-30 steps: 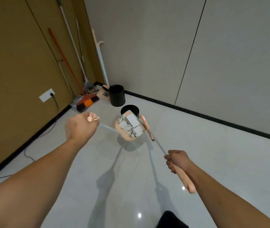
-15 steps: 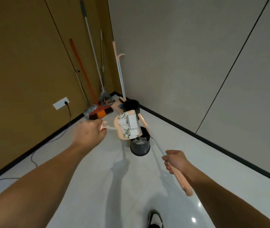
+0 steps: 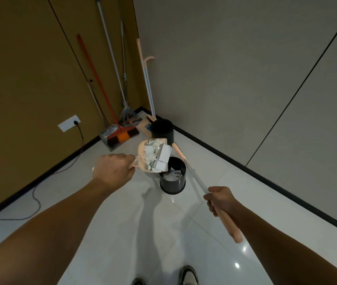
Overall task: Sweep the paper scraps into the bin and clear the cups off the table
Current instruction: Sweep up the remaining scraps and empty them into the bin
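Observation:
My left hand grips the handle of a peach dustpan, which is tilted over the rim of a black bin on the floor. Paper scraps and white pieces fill the pan; more white scraps lie inside the bin. My right hand grips the peach-and-white broom handle, which runs up past the bin's right side. No cups or table are in view.
A second black bin stands behind, near the corner. Mops and brooms lean in the corner with a metal dustpan. A wall socket has a cable trailing along the left floor. My shoes show at the bottom.
I have stepped closer to the near bin. The dustpan has tipped further over the bin's rim, and both hands keep their grip.

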The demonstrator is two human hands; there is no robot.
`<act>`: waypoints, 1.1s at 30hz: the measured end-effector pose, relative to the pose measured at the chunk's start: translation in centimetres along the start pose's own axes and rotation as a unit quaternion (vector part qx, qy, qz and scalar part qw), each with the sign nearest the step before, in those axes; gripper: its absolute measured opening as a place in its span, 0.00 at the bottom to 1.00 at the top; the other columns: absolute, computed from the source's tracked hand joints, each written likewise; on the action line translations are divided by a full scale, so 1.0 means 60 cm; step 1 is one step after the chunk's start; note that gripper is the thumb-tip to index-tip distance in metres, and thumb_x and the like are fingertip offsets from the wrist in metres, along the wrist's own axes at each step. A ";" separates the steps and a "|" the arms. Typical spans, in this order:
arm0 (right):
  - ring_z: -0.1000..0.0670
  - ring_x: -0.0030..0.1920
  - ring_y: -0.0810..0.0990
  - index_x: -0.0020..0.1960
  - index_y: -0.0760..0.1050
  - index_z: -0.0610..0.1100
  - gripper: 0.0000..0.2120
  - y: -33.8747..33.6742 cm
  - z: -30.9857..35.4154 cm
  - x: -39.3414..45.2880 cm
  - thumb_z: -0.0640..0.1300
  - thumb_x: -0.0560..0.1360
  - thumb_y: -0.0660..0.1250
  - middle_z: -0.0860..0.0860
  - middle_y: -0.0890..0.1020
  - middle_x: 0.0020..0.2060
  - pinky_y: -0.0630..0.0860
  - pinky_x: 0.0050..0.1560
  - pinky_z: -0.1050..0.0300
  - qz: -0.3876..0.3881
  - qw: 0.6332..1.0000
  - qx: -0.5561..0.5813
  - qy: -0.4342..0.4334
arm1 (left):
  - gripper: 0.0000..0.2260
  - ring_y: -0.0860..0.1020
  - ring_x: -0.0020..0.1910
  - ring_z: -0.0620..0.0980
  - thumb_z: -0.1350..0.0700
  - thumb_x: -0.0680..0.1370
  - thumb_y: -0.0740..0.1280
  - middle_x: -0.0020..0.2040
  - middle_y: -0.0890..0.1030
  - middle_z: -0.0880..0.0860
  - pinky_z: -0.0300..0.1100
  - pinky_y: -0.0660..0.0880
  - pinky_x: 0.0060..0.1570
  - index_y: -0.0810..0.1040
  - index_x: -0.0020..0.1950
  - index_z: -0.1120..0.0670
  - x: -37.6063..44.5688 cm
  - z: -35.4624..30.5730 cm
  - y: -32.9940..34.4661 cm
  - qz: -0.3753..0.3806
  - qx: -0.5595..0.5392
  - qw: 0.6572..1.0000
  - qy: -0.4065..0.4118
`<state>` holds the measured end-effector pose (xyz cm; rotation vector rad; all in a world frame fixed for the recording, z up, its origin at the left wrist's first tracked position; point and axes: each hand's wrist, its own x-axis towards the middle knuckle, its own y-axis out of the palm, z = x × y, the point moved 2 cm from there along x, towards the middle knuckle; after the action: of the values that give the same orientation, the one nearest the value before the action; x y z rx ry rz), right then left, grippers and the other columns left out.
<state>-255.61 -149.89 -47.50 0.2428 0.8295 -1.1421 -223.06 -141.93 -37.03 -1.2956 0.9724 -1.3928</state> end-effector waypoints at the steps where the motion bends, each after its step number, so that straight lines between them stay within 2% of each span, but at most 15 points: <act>1: 0.48 0.21 0.73 0.38 0.76 0.38 0.04 0.003 0.001 0.004 0.33 0.71 0.69 0.46 0.74 0.22 0.72 0.25 0.60 -0.002 1.000 -0.001 0.002 | 0.04 0.69 0.22 0.50 0.53 0.71 0.72 0.25 0.73 0.48 0.35 0.63 0.24 0.80 0.37 0.50 0.003 0.002 0.001 0.004 0.001 1.000 0.011; 8: 0.48 0.21 0.73 0.37 0.75 0.38 0.05 0.021 0.010 0.009 0.33 0.71 0.68 0.46 0.74 0.22 0.72 0.26 0.60 -0.011 1.000 -0.009 0.007 | 0.03 0.69 0.22 0.50 0.53 0.72 0.72 0.26 0.73 0.49 0.36 0.65 0.24 0.81 0.39 0.51 0.018 0.032 0.008 0.008 -0.012 0.999 0.037; 13: 0.49 0.21 0.74 0.42 0.76 0.37 0.01 0.021 0.012 0.005 0.33 0.71 0.68 0.47 0.75 0.23 0.72 0.25 0.60 -0.016 0.999 -0.021 0.020 | 0.03 0.68 0.22 0.50 0.54 0.72 0.72 0.26 0.73 0.49 0.36 0.66 0.24 0.81 0.40 0.51 0.024 0.039 0.011 0.009 -0.016 0.999 0.044; 19: 0.50 0.20 0.75 0.47 0.79 0.34 0.03 0.028 0.026 0.008 0.33 0.74 0.69 0.43 0.77 0.29 0.74 0.25 0.61 -0.046 0.996 -0.066 0.046 | 0.04 0.68 0.21 0.49 0.53 0.70 0.74 0.25 0.72 0.48 0.34 0.63 0.24 0.81 0.39 0.51 0.023 0.051 0.005 0.011 -0.008 0.999 0.051; 22: 0.48 0.23 0.76 0.48 0.78 0.35 0.03 0.034 0.026 -0.001 0.34 0.75 0.68 0.41 0.78 0.33 0.75 0.25 0.60 -0.056 0.994 -0.082 0.052 | 0.05 0.67 0.20 0.49 0.54 0.69 0.75 0.24 0.72 0.48 0.33 0.59 0.25 0.80 0.37 0.51 0.020 0.056 0.002 0.007 -0.011 0.999 0.038; 25: 0.48 0.25 0.76 0.46 0.76 0.36 0.01 0.039 0.025 -0.012 0.34 0.76 0.67 0.41 0.78 0.34 0.74 0.25 0.60 -0.058 0.994 -0.077 0.060 | 0.05 0.68 0.21 0.49 0.53 0.69 0.75 0.25 0.72 0.48 0.34 0.60 0.25 0.80 0.37 0.51 0.014 0.060 0.002 0.004 -0.010 0.999 0.035; 28: 0.47 0.26 0.76 0.49 0.77 0.36 0.02 0.041 0.026 -0.017 0.34 0.76 0.67 0.41 0.78 0.35 0.74 0.27 0.59 -0.057 0.993 -0.084 0.056 | 0.05 0.68 0.21 0.49 0.53 0.69 0.75 0.25 0.73 0.49 0.34 0.61 0.25 0.81 0.38 0.51 0.012 0.062 0.001 0.004 -0.008 0.999 0.038; 33: 0.47 0.28 0.77 0.50 0.76 0.36 0.04 0.045 0.024 -0.010 0.35 0.76 0.67 0.41 0.79 0.37 0.75 0.27 0.59 -0.052 0.986 -0.151 0.052 | 0.04 0.70 0.22 0.48 0.53 0.71 0.74 0.26 0.74 0.48 0.35 0.64 0.25 0.82 0.40 0.51 0.012 0.067 -0.004 -0.002 -0.012 0.999 0.039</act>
<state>-252.67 -149.13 -46.74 0.0070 1.1066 -1.0902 -219.09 -142.33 -36.15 -1.2692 1.0427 -1.4490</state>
